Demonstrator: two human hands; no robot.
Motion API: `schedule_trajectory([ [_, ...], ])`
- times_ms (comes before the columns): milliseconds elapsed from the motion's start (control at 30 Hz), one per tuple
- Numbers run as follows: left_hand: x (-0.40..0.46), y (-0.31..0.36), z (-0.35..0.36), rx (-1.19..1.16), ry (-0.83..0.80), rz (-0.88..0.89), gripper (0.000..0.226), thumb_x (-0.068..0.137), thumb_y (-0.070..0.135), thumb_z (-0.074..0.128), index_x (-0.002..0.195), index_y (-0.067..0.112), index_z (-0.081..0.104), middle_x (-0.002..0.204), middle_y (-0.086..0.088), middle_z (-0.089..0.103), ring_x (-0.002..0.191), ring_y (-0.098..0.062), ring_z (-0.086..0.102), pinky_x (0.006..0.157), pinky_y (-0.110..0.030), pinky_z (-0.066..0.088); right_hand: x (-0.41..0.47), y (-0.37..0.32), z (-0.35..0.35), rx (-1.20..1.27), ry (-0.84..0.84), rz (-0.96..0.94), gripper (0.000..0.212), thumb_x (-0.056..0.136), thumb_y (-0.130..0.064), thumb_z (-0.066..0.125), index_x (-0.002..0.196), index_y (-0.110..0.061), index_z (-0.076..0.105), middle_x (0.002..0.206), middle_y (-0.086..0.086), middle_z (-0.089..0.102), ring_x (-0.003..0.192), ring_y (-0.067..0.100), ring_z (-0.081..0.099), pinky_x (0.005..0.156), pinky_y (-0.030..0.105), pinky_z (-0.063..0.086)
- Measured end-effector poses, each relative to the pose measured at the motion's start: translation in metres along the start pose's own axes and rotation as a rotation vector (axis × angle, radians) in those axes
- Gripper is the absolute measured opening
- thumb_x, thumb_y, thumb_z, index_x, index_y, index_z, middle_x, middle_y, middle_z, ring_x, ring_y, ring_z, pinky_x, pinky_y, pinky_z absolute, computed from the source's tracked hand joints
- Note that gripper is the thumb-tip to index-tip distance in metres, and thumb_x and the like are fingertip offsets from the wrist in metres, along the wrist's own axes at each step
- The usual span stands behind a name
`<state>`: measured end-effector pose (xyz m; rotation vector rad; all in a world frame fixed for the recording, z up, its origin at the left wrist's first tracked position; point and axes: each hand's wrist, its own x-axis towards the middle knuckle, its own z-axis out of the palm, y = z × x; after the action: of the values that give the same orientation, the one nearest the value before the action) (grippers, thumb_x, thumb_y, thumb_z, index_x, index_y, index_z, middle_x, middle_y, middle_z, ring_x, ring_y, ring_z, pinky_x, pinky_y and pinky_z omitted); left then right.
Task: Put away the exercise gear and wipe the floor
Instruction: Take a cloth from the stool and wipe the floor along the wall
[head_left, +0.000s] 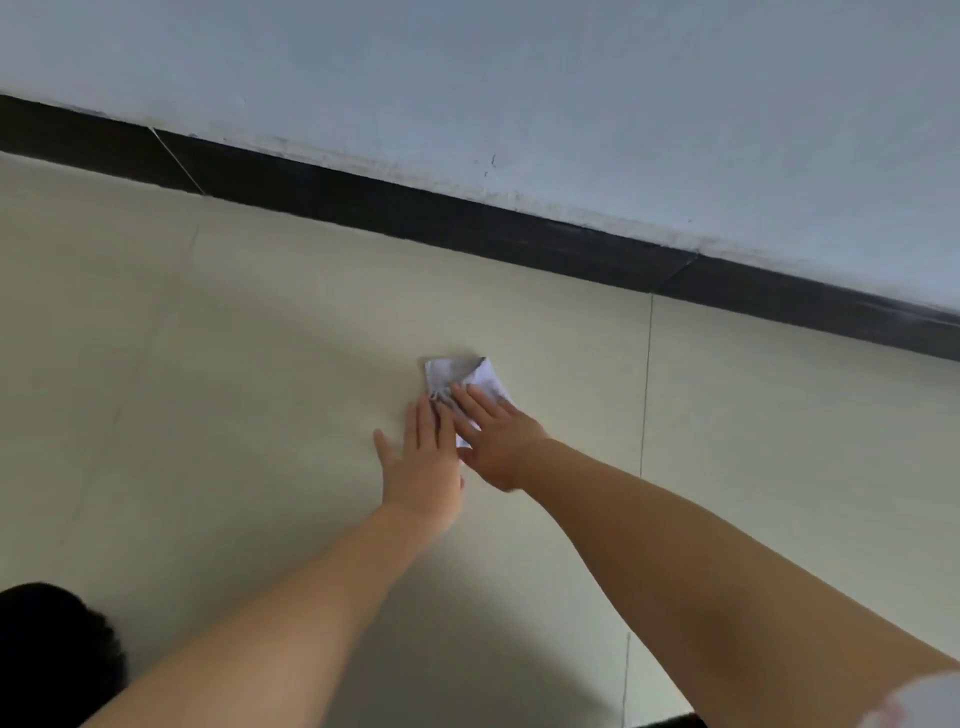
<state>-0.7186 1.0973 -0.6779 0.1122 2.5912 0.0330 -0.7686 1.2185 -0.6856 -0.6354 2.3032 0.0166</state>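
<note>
- While both arms reached forward, the hands lay flat with straight fingers on the pale tiled floor (260, 364).
- The right hand (496, 439) pressed down on a small white folded cloth (467, 374), which lay on the floor near the black skirting board (467, 223).
- The left hand (423, 457) rested just beside it, fingertips touching the cloth's near edge, thumb spread out.
- A dark object (52, 654) sat at the lower left corner.
</note>
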Motion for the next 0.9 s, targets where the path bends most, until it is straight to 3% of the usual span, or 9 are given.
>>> schedule_trajectory([
  [67,-0.015,0.006,0.018,-0.014,0.027,0.011,0.093,0.050,0.040,0.087,0.133,0.014,0.055,0.140,-0.017,0.049,0.128,-0.033,0.050,0.085,-0.069,0.041,0.001,0.035,-0.004,0.059,0.070,0.040,0.061,0.103,-0.041,0.018,0.150,-0.022,-0.015,0.158,0.003,-0.020,0.146,0.020,-0.018,0.120,0.042,0.000],
  [133,-0.026,0.006,0.039,0.003,-0.003,-0.015,0.096,0.038,0.047,0.090,0.126,0.020,0.062,0.136,-0.017,0.054,0.120,-0.036,0.057,0.073,-0.071,0.044,0.000,0.085,-0.006,0.152,0.176,0.180,0.060,0.103,-0.040,0.016,0.150,-0.022,-0.016,0.158,0.005,-0.020,0.145,0.023,-0.018,0.119,0.046,-0.002],
  [333,-0.029,0.005,0.058,-0.045,0.032,-0.033,0.087,0.073,0.055,0.070,0.146,0.025,0.035,0.158,-0.013,0.017,0.143,-0.037,0.024,0.089,-0.074,0.032,-0.065,0.218,0.042,0.452,0.423,0.572,0.055,0.103,-0.030,0.015,0.152,-0.023,-0.008,0.160,0.006,-0.011,0.147,0.024,-0.011,0.118,0.047,-0.005],
  [433,-0.031,0.006,0.060,-0.035,0.034,-0.037,0.084,0.068,0.054,0.074,0.140,0.021,0.045,0.152,-0.018,0.031,0.134,-0.041,0.038,0.078,-0.075,0.038,-0.080,0.227,0.059,0.671,0.570,1.047,0.056,0.102,-0.026,0.023,0.153,-0.022,0.001,0.161,0.007,-0.004,0.148,0.023,-0.005,0.118,0.043,-0.004],
  [500,-0.029,0.010,0.062,-0.039,0.100,-0.044,0.075,0.075,0.054,0.065,0.139,0.021,0.045,0.152,-0.017,0.032,0.135,-0.041,0.038,0.082,-0.075,0.037,-0.066,0.212,0.051,0.725,0.542,1.154,0.056,0.102,-0.030,0.021,0.153,-0.022,0.000,0.161,0.007,-0.006,0.148,0.024,-0.007,0.118,0.045,-0.006],
  [567,-0.027,0.020,0.056,-0.095,0.126,-0.117,0.065,0.087,0.049,0.055,0.144,0.024,0.037,0.157,-0.014,0.019,0.144,-0.036,0.021,0.099,-0.070,0.027,-0.045,0.182,0.041,0.645,0.523,1.043,0.056,0.101,-0.034,0.018,0.153,-0.023,-0.003,0.160,0.006,-0.009,0.147,0.024,-0.010,0.117,0.046,-0.009],
  [633,-0.024,0.036,0.052,-0.162,0.124,-0.192,0.062,0.091,0.043,0.053,0.146,0.021,0.034,0.159,-0.014,0.012,0.147,-0.030,0.012,0.109,-0.064,0.017,-0.024,0.136,0.040,0.489,0.517,0.739,0.056,0.101,-0.037,0.015,0.152,-0.026,-0.008,0.160,0.004,-0.012,0.147,0.022,-0.014,0.117,0.045,-0.012],
  [767,-0.027,0.079,0.052,-0.054,0.182,0.050,0.068,0.070,0.030,0.079,0.130,0.010,0.054,0.144,-0.023,0.041,0.134,-0.036,0.041,0.094,-0.070,0.033,-0.017,0.069,0.050,0.179,0.442,0.122,0.055,0.102,-0.034,0.017,0.151,-0.028,-0.009,0.160,-0.002,-0.010,0.147,0.019,-0.013,0.118,0.046,-0.008],
  [900,-0.035,0.102,0.043,0.021,0.135,0.165,0.074,0.072,0.038,0.077,0.136,0.013,0.051,0.147,-0.020,0.039,0.135,-0.034,0.041,0.095,-0.066,0.037,-0.043,0.148,0.055,0.212,0.483,0.200,0.054,0.103,-0.031,0.017,0.151,-0.031,-0.008,0.160,-0.006,-0.008,0.147,0.014,-0.012,0.119,0.038,-0.008],
])
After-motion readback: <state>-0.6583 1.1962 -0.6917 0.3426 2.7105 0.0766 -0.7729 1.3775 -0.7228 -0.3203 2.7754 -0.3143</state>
